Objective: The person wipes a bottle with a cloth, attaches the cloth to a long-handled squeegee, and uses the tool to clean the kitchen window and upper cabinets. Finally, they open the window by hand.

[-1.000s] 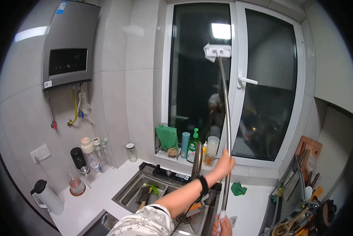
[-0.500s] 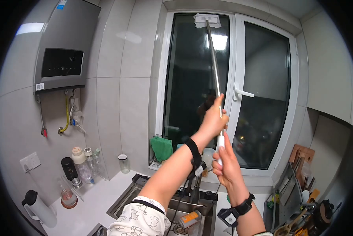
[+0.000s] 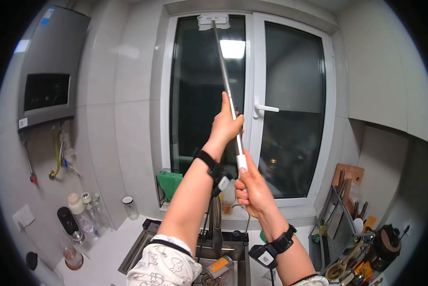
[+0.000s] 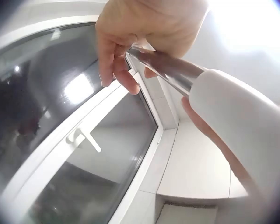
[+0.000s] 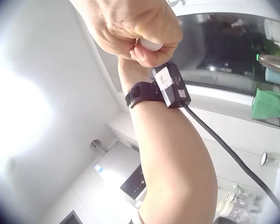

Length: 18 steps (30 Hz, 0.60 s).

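A flat mop [image 3: 222,57] with a long metal pole is raised against the window. Its white head [image 3: 213,20], with a white cloth round it, lies at the top of the left pane [image 3: 199,90]. Partway up the pole, my left hand [image 3: 227,123] grips the metal, its index finger stretched along it. Lower down, my right hand [image 3: 254,190] holds the white handle [image 3: 241,161]. In the left wrist view, the handle [image 4: 238,116] fills the foreground below the left hand [image 4: 149,28]. The right wrist view has the right hand [image 5: 140,28] closed round the handle's end.
Below the arms is a sink [image 3: 140,243] with a tap [image 3: 217,224] and an orange-labelled can [image 3: 219,267]. A white window latch [image 3: 266,108] sticks out right of the pole. A water heater [image 3: 47,71] hangs at left; a utensil rack [image 3: 338,224] stands at right.
The mop head has gone up and somewhat left to the top of the pane, and both hands have risen with the pole. Over the last half second, the head view has swung right.
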Each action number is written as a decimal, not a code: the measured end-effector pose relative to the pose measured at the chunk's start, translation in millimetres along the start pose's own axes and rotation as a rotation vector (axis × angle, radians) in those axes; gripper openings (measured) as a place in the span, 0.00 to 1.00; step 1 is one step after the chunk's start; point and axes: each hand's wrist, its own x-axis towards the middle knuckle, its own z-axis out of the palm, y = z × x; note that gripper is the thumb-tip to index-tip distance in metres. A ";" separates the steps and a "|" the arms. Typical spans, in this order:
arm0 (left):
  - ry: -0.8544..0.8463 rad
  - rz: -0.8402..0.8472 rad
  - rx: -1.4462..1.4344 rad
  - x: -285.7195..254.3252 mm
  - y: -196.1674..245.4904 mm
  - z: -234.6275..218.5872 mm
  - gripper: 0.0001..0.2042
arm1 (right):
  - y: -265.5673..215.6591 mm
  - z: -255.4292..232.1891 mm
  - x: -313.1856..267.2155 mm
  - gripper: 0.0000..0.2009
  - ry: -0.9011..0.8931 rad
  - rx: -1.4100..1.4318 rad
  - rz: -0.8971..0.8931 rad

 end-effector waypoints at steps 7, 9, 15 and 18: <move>0.073 -0.106 -0.161 -9.6 -11.0 18.8 0.38 | 5.9 -20.0 -5.1 0.26 0.007 -0.042 0.041; 0.120 -0.059 -0.096 -13.5 -22.9 13.0 0.38 | 14.5 -18.3 -5.3 0.27 -0.018 -0.056 0.044; 0.189 0.057 0.291 -15.5 -39.1 12.5 0.44 | 20.5 -26.9 -15.0 0.26 -0.006 -0.059 0.051; 0.222 0.055 0.212 4.4 -39.9 33.0 0.44 | 9.9 -38.8 -20.7 0.26 0.046 -0.092 0.021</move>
